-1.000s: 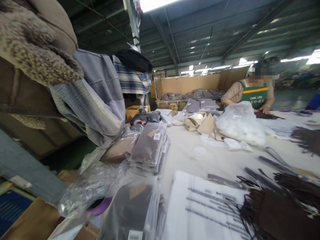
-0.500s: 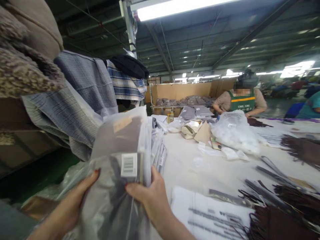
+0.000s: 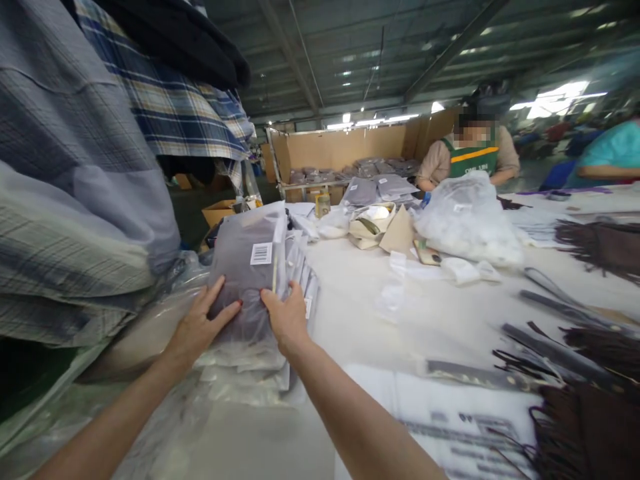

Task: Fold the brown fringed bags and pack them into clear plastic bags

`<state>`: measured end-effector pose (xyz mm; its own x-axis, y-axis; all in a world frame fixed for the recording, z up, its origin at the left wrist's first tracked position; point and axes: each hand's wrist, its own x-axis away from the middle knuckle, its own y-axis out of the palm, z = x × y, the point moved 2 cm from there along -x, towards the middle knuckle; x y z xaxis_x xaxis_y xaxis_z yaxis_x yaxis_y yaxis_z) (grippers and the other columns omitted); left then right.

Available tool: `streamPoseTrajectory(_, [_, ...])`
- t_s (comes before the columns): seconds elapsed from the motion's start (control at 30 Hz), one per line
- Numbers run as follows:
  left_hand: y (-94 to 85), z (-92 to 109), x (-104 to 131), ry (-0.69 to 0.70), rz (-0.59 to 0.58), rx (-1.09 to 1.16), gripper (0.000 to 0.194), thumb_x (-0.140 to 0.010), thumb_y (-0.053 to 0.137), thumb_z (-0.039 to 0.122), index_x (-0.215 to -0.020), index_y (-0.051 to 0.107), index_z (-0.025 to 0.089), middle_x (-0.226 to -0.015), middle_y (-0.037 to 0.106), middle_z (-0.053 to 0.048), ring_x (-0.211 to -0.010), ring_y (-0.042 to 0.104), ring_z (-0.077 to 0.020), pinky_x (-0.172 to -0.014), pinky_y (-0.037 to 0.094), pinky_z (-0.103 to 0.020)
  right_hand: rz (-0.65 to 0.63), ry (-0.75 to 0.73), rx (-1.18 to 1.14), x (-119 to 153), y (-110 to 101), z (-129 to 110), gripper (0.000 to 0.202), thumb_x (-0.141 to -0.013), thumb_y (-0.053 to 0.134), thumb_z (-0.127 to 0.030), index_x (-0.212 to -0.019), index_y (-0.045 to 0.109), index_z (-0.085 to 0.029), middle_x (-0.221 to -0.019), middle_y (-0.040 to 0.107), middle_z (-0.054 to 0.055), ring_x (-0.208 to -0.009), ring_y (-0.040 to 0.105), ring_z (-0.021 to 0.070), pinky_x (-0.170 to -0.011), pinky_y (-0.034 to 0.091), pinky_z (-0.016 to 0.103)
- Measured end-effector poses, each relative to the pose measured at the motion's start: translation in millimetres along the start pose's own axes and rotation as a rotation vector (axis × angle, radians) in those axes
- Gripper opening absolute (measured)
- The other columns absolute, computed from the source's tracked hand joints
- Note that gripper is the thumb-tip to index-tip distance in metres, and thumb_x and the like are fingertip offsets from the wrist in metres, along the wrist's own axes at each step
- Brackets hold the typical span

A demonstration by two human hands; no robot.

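Observation:
A folded grey-brown textile in a clear plastic bag [image 3: 240, 240] with a white barcode label lies on top of a pile of similar bagged pieces [image 3: 299, 270]. My left hand [image 3: 200, 323] rests on the bag's left side, its fingers spread and its thumb pointing inward. At the right edge my right hand [image 3: 286, 313] grips the same bag, thumb on top and fingers along the side. More of the pile shows below the hands; its lower part is partly hidden.
Plaid garments [image 3: 175, 100] hang close on the left. A puffy plastic bag [image 3: 470, 223], a cloth pouch [image 3: 370, 225], printed paper [image 3: 450, 427] and dark brown fringed textiles [image 3: 585, 427] lie on the white table [image 3: 350, 307]. A co-worker in a green apron [image 3: 475, 160] is across it.
The bagged textile has gone from near me, held tilted up between both hands, forward and down onto the pile. My left fingers now spread on its top. The view has shifted.

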<state>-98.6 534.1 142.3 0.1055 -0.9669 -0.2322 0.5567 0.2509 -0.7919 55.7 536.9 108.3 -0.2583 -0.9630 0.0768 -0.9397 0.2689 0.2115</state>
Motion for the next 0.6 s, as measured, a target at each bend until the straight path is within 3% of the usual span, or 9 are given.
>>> streamPoseTrajectory(0.13, [-11.5, 12.9, -22.6, -0.030, -0.017, -0.023, 0.062, -0.078, 0.049, 0.051, -0.135, 0.041, 0.026, -0.141, 0.041, -0.004, -0.130, 0.038, -0.0264, -0.109, 0.028, -0.043, 0.049, 0.071, 0.091, 2.1, 6.5, -12.0, 0.071, -0.073, 0.061, -0.032, -0.133, 0.035, -0.003, -0.132, 0.048, 0.021, -0.123, 0.045, 0.0279, -0.105, 0.031, 0.040])
streamPoseTrajectory(0.27, [-18.6, 15.8, -32.0, 0.000, -0.055, -0.100, 0.062, -0.077, 0.049, 0.050, -0.133, 0.044, 0.023, -0.141, 0.041, -0.008, -0.131, 0.036, -0.0272, -0.110, 0.026, -0.043, 0.015, 0.077, 0.134, 18.0, -0.3, -16.7, 0.064, -0.079, 0.056, -0.037, -0.132, 0.039, -0.007, -0.133, 0.048, 0.019, -0.125, 0.043, 0.0285, -0.104, 0.033, 0.043])
streamPoseTrajectory(0.4, [-15.8, 8.9, -21.0, 0.109, -0.044, -0.149, 0.066, -0.076, 0.047, 0.051, -0.132, 0.044, 0.017, -0.144, 0.034, -0.012, -0.134, 0.029, -0.0291, -0.110, 0.025, -0.046, 0.011, 0.040, 0.184, 52.5, -28.9, -9.7, 0.050, -0.082, 0.050, -0.034, -0.124, 0.048, -0.009, -0.127, 0.053, 0.017, -0.121, 0.048, 0.0272, -0.102, 0.035, 0.043])
streamPoseTrajectory(0.5, [-11.2, 2.4, -15.4, 0.130, -0.045, -0.117, 0.065, -0.077, 0.043, 0.052, -0.132, 0.042, 0.016, -0.144, 0.035, -0.012, -0.135, 0.026, -0.0297, -0.109, 0.027, -0.049, -0.013, -0.005, 0.270, 87.4, -56.0, 3.4, 0.034, -0.082, 0.047, -0.033, -0.108, 0.058, -0.014, -0.105, 0.063, 0.013, -0.103, 0.058, 0.0250, -0.091, 0.043, 0.041])
streamPoseTrajectory(0.6, [-7.9, -2.1, -16.1, 0.177, 0.000, -0.154, 0.061, -0.081, 0.040, 0.052, -0.130, 0.044, 0.016, -0.140, 0.040, -0.012, -0.132, 0.032, -0.0347, -0.104, 0.032, -0.054, -0.059, -0.010, 0.342, 123.2, -78.2, 21.6, 0.024, -0.081, 0.045, -0.031, -0.096, 0.059, -0.018, -0.087, 0.064, 0.006, -0.086, 0.061, 0.0207, -0.078, 0.046, 0.034])
